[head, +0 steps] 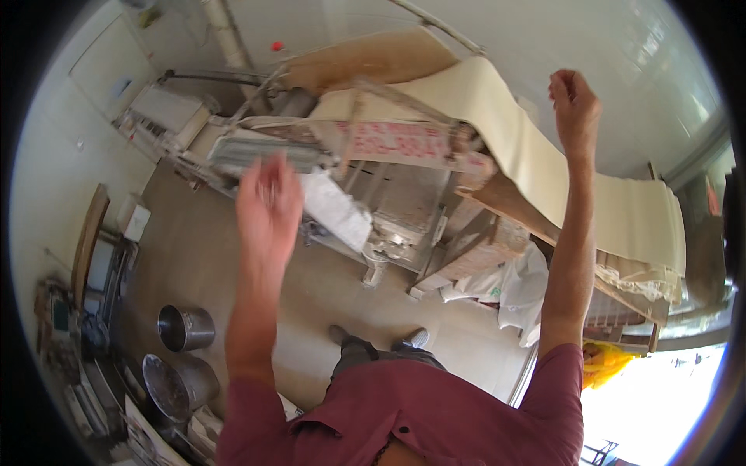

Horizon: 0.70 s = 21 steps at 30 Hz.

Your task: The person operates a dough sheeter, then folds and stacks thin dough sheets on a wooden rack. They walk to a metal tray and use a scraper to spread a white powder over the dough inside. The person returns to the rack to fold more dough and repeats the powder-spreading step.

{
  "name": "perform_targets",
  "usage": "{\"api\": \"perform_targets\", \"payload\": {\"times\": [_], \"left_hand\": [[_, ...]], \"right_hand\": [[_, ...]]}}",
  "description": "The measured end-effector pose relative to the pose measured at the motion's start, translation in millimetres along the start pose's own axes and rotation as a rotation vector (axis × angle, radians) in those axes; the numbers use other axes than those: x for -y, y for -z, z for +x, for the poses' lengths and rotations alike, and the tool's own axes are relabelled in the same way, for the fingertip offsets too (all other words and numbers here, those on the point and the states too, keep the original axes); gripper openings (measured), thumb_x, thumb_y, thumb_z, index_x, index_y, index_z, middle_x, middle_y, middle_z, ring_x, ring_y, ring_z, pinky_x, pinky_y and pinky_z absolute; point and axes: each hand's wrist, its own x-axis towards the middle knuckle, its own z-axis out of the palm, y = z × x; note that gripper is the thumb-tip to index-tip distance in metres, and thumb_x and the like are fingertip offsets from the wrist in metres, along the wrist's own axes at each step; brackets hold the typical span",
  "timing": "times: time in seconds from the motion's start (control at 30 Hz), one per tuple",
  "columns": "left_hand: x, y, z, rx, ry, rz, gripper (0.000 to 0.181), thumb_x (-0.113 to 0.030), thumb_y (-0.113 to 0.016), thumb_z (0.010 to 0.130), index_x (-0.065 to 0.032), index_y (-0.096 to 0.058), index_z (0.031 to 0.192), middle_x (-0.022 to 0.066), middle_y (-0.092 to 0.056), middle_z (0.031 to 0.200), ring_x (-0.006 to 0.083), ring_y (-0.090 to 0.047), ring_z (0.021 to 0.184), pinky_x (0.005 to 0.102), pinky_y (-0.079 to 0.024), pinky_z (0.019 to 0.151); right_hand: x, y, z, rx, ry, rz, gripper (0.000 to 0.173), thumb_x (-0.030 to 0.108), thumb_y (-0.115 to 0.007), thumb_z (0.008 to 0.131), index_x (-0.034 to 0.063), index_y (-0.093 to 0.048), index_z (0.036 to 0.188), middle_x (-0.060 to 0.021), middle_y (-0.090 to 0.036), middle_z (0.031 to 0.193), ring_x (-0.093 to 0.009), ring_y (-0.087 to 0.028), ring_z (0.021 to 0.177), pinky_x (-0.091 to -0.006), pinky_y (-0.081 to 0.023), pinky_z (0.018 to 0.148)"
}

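My left hand (270, 192) is raised in front of the dough-sheeting machine (274, 152), blurred, with its fingers curled. Whether anything sits in those fingers cannot be made out. Higher up on the right is my right hand (576, 110), its fingers drawn together and nothing visible in them. It appears against the pale wall, apart from the sheet. A long pale-yellow sheet, apparently dough (466, 87), drapes over the machine's top and slopes down to the right. Its far end lies in layers on a wooden table (632, 300). My right forearm crosses in front of part of it.
Two metal pots (201, 329) (201, 378) stand on the floor at left. White sacks (521, 285) lie under the sheet's wooden support (466, 259). A floury white board (335, 209) slants from the machine. Yellow plastic (606, 364) hangs by the bright doorway (658, 408).
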Motion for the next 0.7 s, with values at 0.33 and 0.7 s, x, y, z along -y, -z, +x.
{"api": "perform_targets", "payload": {"times": [0.33,0.7], "left_hand": [[-169,49,91,0.117,-0.496,1.041,0.062,-0.04,-0.041,0.113,-0.0008,-0.038,0.161,0.0149,-0.041,0.165,0.0264,-0.035,0.154,0.041,-0.027,0.126],[-139,530,-141,-0.394,0.277,0.82,0.023,-0.015,-0.06,0.1,-0.0021,-0.071,0.116,0.0093,-0.073,0.094,0.0176,-0.07,0.08,0.0322,-0.058,0.07]], "right_hand": [[216,-86,-150,-0.492,0.138,-0.362,0.012,-0.001,-0.07,0.095,0.0008,-0.072,0.106,-0.0139,-0.073,0.094,-0.029,-0.07,0.08,-0.0381,-0.055,0.072],[23,-316,-658,1.73,-0.846,-0.078,0.027,0.031,-0.069,0.097,0.005,-0.077,0.096,-0.0153,-0.072,0.083,-0.03,-0.072,0.08,-0.0476,-0.058,0.067]]}}
